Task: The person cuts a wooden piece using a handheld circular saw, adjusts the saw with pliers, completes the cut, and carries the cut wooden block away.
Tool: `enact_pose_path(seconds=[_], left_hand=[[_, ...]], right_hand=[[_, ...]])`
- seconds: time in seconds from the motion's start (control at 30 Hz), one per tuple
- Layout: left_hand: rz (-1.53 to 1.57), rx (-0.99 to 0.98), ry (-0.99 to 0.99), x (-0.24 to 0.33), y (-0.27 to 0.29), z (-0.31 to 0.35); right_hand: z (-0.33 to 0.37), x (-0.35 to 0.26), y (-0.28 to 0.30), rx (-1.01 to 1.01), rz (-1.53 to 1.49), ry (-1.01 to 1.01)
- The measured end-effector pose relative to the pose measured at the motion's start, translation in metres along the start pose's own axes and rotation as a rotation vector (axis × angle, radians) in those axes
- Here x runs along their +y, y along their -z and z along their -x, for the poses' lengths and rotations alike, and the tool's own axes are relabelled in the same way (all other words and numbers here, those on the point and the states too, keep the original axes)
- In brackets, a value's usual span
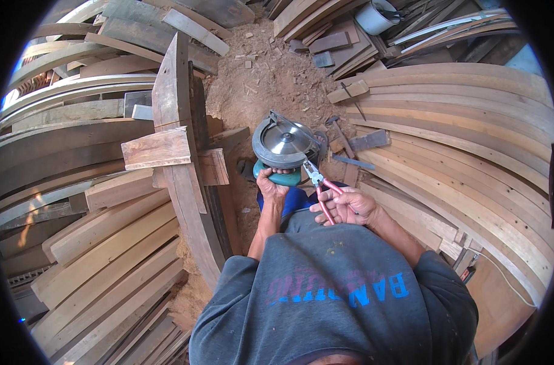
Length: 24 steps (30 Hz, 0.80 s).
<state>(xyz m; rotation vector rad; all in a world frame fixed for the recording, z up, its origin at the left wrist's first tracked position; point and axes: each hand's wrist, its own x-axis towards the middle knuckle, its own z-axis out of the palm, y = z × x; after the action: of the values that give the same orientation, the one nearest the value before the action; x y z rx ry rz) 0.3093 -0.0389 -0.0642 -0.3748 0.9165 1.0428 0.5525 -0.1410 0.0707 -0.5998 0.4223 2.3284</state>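
A circular saw (289,141) with a green body and a round metal blade faces up in front of me. My left hand (273,187) is wrapped round its green handle (279,176) from the near left side. In my right hand (350,205) is a pair of pliers (315,176) with red handles, spread apart between my fingers. The pliers' metal jaws point at the near right edge of the saw's guard; whether they touch it I cannot tell.
A thick upright-looking wooden beam with a cross block (157,149) stands close on my left. Stacked boards (112,243) fill the left side, and long planks (453,115) the right. A hammer (341,132) lies beyond the saw. Sawdust (249,79) covers the floor ahead, near a white bucket (376,18).
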Motion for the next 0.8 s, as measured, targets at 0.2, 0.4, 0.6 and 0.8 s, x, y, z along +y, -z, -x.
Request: enact_pose_path(seconds=[0.2,0.4,0.6,0.8], left_hand=[[0.024,-0.097,0.038,-0.005,0.005,-0.004],[0.005,-0.038,-0.006,-0.005,0.002,-0.008],[-0.032,-0.001,0.021,-0.005,-0.01,-0.012],[0.007,-0.047,0.011,-0.001,-0.003,-0.006]], right_hand=[[0.002,0.006,0.005,-0.054,-0.081,0.031],[-0.007,0.01,-0.012,-0.065,-0.319,0.068],[-0.013,0.01,-0.018,0.688,1.608,0.179],[0.025,-0.011,0.014,0.488,1.347,0.386]])
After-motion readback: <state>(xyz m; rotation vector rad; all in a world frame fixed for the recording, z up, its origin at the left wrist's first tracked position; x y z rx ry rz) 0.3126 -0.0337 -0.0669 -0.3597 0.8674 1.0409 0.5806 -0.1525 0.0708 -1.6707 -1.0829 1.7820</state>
